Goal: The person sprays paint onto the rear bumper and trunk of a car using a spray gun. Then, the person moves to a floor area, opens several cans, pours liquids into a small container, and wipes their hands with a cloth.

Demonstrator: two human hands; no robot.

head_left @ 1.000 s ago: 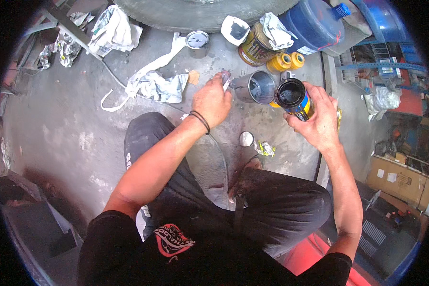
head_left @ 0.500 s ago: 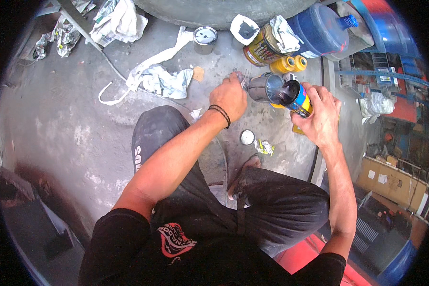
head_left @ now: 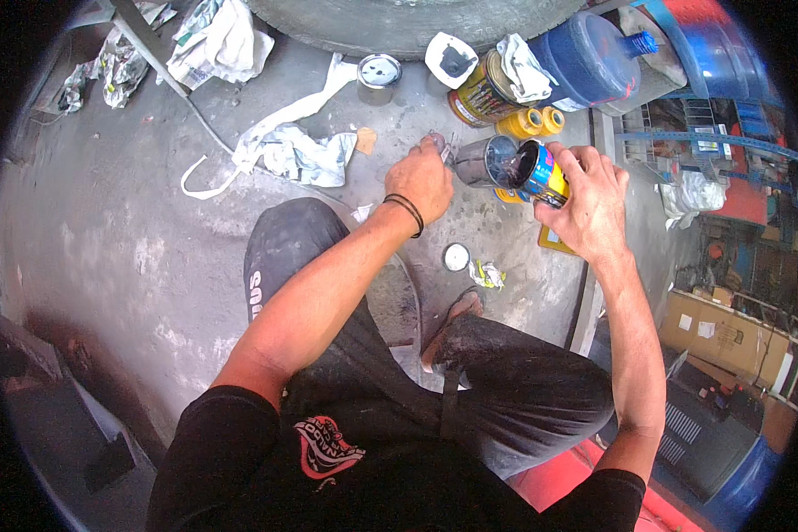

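My left hand (head_left: 419,183) is closed around the left end of a clear, dark-stained cup (head_left: 476,163). A small grey metallic-looking part shows by its fingertips; the rest of the grip is hidden. The cup leans with its mouth toward the right. My right hand (head_left: 590,199) wraps around a blue and yellow can (head_left: 551,177) with a dark inside. It is tipped left, its open mouth at the cup's mouth. Whether liquid is flowing cannot be made out.
Beyond the hands stand yellow bottles (head_left: 521,123), a large tin (head_left: 481,96), a white container (head_left: 452,60), an open paint can (head_left: 379,74) and a blue water jug (head_left: 585,58). A white-topped small lid or tin (head_left: 456,257) lies nearer. Crumpled cloth (head_left: 306,152) is at left.
My right hand has tipped the can further left and brought its mouth closer over the cup's mouth. My left hand and the cup stay almost where they were.
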